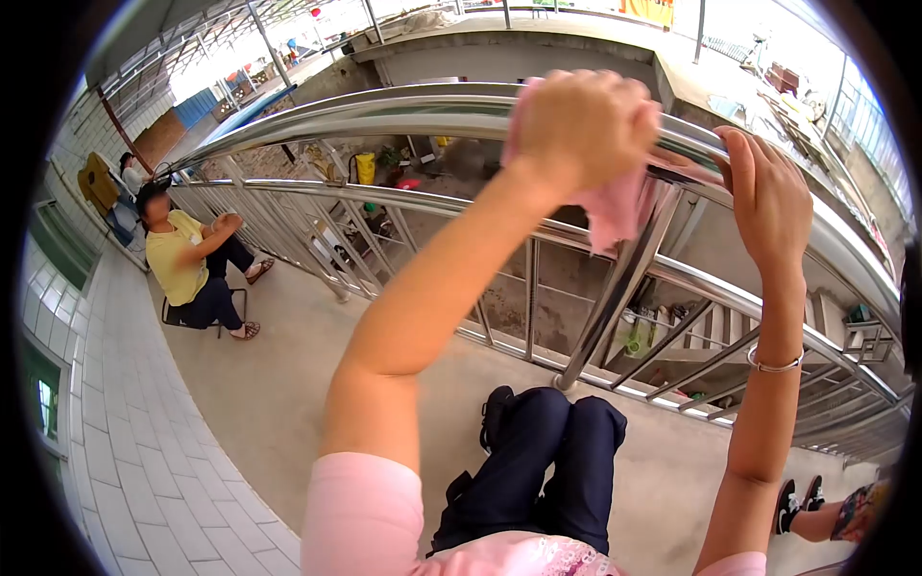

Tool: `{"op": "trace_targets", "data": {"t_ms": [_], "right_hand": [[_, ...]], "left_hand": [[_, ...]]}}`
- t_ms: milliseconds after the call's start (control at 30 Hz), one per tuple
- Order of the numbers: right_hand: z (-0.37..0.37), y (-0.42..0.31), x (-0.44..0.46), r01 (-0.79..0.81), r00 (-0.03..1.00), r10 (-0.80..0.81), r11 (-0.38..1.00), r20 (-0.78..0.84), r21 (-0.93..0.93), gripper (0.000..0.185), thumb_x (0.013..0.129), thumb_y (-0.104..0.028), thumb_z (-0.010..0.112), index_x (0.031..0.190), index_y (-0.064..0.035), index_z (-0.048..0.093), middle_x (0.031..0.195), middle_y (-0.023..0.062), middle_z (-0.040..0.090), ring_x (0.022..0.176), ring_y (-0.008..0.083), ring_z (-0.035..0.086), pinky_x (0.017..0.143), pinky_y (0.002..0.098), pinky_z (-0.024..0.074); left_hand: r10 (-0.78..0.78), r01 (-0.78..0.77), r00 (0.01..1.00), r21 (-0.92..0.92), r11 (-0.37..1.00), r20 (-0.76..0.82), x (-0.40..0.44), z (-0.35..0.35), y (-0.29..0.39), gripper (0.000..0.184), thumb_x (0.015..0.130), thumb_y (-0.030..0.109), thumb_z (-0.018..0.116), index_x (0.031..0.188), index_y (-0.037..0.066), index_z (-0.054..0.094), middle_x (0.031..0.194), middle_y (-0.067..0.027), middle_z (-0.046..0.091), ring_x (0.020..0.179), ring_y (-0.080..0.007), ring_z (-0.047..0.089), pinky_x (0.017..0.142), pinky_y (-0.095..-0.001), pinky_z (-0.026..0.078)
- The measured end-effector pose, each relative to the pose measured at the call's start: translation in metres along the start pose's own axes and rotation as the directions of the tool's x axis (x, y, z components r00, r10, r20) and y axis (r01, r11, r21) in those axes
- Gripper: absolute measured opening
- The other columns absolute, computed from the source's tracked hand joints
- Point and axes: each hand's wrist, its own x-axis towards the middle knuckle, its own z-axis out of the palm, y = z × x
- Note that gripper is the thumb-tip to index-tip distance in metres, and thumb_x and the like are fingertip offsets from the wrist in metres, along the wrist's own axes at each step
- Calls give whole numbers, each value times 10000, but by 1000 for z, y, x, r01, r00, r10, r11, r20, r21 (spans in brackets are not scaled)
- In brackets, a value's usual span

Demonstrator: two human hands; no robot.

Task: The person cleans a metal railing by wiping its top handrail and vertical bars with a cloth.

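My left hand [584,120] is closed on a pink cloth [615,216], pressed to the top of a shiny metal railing [432,117]. Part of the cloth hangs down below the top rail, in front of the bars; the hand is slightly blurred. Farther right, my right hand [776,206] lies over the same rail with its fingers stretched out and nothing else in it. A silver bracelet [774,363] circles that wrist.
A person in a yellow top [181,254] sits on a stool by the railing at left. Another person's feet [802,504] show at lower right. A white-tiled wall [134,451] runs along the left. Below the railing lie steps [740,322] and a yellow container [364,168].
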Motion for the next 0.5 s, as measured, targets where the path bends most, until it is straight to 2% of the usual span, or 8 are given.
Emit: {"op": "trace_targets", "data": {"t_ms": [133,167,200,233,267,333,400,500], "right_hand": [[1,-2,-2,-27,999,27,1000,-31,1,421,1035,-371,357,981,-109,683,836,47,681,776,265,638,736,363,478],[2,-3,-2,-26,999,26,1000,-29,-6,421,1035,-371,357,981,-109,683,836,47,681,776,265,638,736,363,478],[3,-4,-2,-23,998,22,999,-55,-22,421,1033,-376,366,962,-110,686,831,43,682,771,259,641,724,360,481],[3,-5,-1,-21,996,18,999,-82,-37,422,1030,-380,376,943,-111,688,825,39,683,765,253,644,713,357,484],[2,-7,-1,-19,996,16,999,-83,-42,422,1030,-380,376,943,-111,688,825,39,683,765,253,644,713,357,484],[1,-9,0,-69,997,65,994,-45,-86,419,1023,-392,401,899,-118,693,779,24,678,723,242,645,669,345,489],[1,-10,2,-55,996,48,994,-75,-96,416,1020,-395,411,881,-123,693,760,17,675,705,237,644,648,340,489],[5,-10,0,-35,994,24,993,-103,-111,413,1017,-401,422,859,-131,693,737,10,671,683,229,643,622,335,489]], "left_hand": [[-90,92,993,27,995,-71,-31,-19,-95,295,905,277,450,858,110,688,811,-76,686,732,-272,656,681,-401,501],[-183,185,982,46,982,-52,-41,-27,-128,298,915,264,443,890,111,698,863,-73,700,747,-271,665,699,-381,513],[-166,172,985,124,977,-55,-55,-31,-173,338,937,284,410,947,127,710,950,-71,709,814,-260,674,760,-368,520],[-269,271,962,94,958,-38,-64,-49,-199,374,925,312,389,936,112,705,976,-121,690,865,-301,646,804,-404,491],[-431,426,903,130,895,5,-73,-63,-229,413,943,319,342,1021,125,699,1060,-113,676,956,-284,631,874,-394,466],[-529,524,848,195,829,-31,-89,-77,-270,434,953,326,318,996,128,702,1085,-79,674,1012,-265,613,915,-379,434],[-448,453,892,112,884,-64,-92,-80,-283,406,951,323,346,965,127,702,1064,-64,679,1004,-262,610,909,-378,427],[-360,379,924,197,904,-129,-93,-73,-276,355,939,289,388,931,131,705,990,-55,690,951,-263,617,884,-391,422]]}}
